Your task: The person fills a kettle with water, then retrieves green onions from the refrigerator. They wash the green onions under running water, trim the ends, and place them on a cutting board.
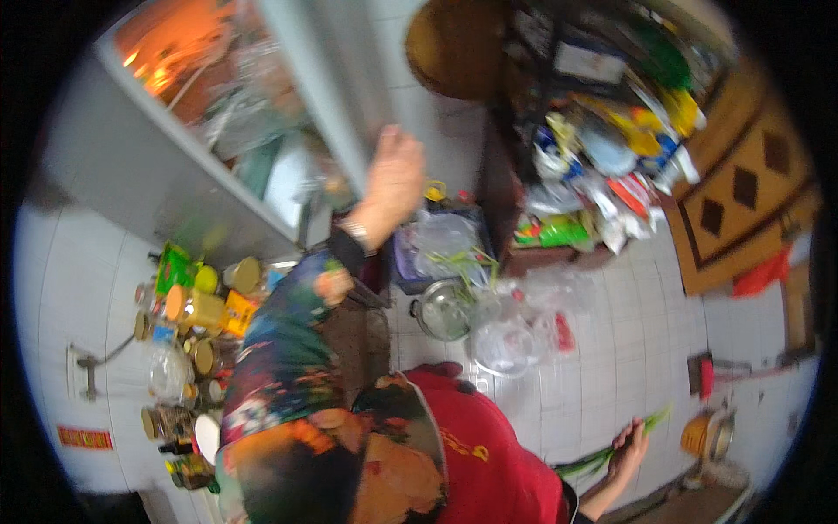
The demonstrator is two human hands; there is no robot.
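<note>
My left hand [394, 171] is on the inner edge of the refrigerator door [347, 72], with no other thing seen in it; its fingers are blurred. The refrigerator [177, 150] stands open, with plastic bags [252, 98] inside under an orange light. Low at the right, my right hand [630, 452] is shut on a bunch of green onions [589, 462], whose stalks stick out on both sides of the fist. A red apron [484, 452] and patterned sleeves cover my body.
Jars [196, 308] crowd the counter at left. A glass-lidded pot [445, 311], a crate [406, 262] with greens and plastic bags [510, 340] lie on the tiled floor [589, 393]. A cluttered shelf [556, 255] stands at upper right, near a round brown stool [452, 49].
</note>
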